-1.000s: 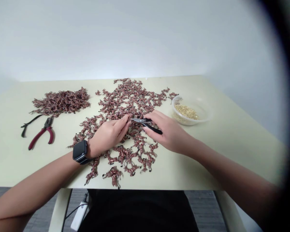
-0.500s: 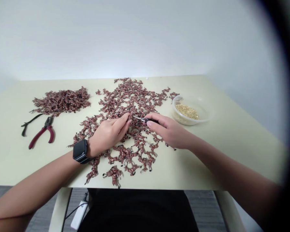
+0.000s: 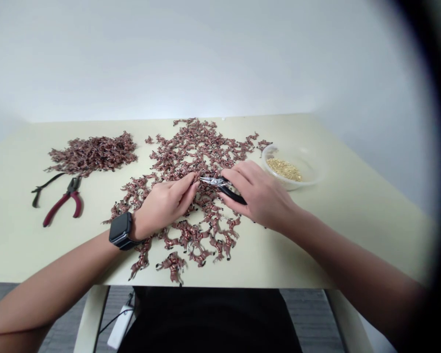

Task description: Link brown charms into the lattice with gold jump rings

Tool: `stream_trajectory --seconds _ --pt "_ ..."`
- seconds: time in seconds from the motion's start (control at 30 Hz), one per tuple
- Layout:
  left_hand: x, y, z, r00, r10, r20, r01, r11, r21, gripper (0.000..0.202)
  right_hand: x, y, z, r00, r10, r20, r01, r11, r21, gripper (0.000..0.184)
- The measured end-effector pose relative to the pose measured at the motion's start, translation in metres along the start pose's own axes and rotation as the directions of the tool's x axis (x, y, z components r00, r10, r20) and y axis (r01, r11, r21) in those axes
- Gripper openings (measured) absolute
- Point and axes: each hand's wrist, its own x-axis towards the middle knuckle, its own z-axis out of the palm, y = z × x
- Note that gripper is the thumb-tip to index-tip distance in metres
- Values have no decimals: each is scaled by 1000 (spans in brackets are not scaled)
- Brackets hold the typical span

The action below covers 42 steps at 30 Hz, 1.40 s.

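Observation:
My right hand (image 3: 259, 193) is wrapped round black-handled needle-nose pliers (image 3: 215, 182), whose metal jaws point left. My left hand (image 3: 171, 196), with a black watch on its wrist, is closed in a pinch on a small brown horse figurine (image 3: 196, 180), mostly hidden by the fingers. The plier tips meet the left fingertips there; whether the jaws grip anything is too small to tell. Under and around both hands spreads a wide scatter of brown horse figurines (image 3: 193, 235) with dark hooves.
A denser pile of the same figurines (image 3: 95, 153) lies at the left. Near it are red-handled pliers (image 3: 72, 196) and a thin black tool (image 3: 46, 186). On the right, a clear plastic bowl (image 3: 310, 182) holds small gold-coloured pieces (image 3: 284, 169). The pale table (image 3: 279, 274) meets a wall behind.
My right hand has turned and lifted slightly, so the pliers now show broadside with both jaws and a black handle visible. The left hand has barely moved.

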Motion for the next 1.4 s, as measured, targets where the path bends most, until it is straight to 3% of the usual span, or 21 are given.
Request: stream_trajectory --seconds 0.63,0.7,0.8,0.9,1.0,1.07,1.13,1.2,1.27,1.3,1.37,1.4 --pt "2 2 -2 1000 0 25 1 1000 -29 27 1 -1 -2 999 2 42 -2 1000 -10 34" --pt "2 2 -2 1000 6 21 -5 1000 -31 27 2 -2 -3 998 26 49 -28 999 45 34" --pt "1 0 -1 1000 20 7 -20 999 -26 28 3 -5 -5 988 123 93 -144 953 265 31" --pt "0 -3 1 998 61 -17 -61 998 -5 30 5 -9 -8 932 257 254 -357 762 540 25" --pt "-2 -7 4 991 132 -36 -131 991 31 35 6 -9 -10 780 300 550 -626 391 675 29" --pt "-2 -9 4 983 181 -45 -178 982 59 39 7 -6 -9 680 230 696 -727 86 682 32" --pt "-2 -12 3 969 241 -55 -235 968 88 44 7 -3 -7 629 117 769 -747 -182 639 34" --pt "-1 -14 0 949 311 -55 -303 945 120 47 8 0 -7 600 6 800 -749 -348 564 36" --pt "0 -16 -1 927 372 -42 -363 920 146 49 8 1 -7 584 -52 810 -756 -398 519 37" --pt "0 -16 -2 923 384 -36 -375 914 153 48 8 1 -7 586 -52 808 -760 -382 526 38" --pt "1 -15 -1 943 332 -41 -324 937 134 44 8 0 -6 609 2 793 -765 -260 589 40" --pt "1 -14 0 962 267 -50 -260 959 111 40 8 -1 -6 627 59 777 -764 -147 628 40"
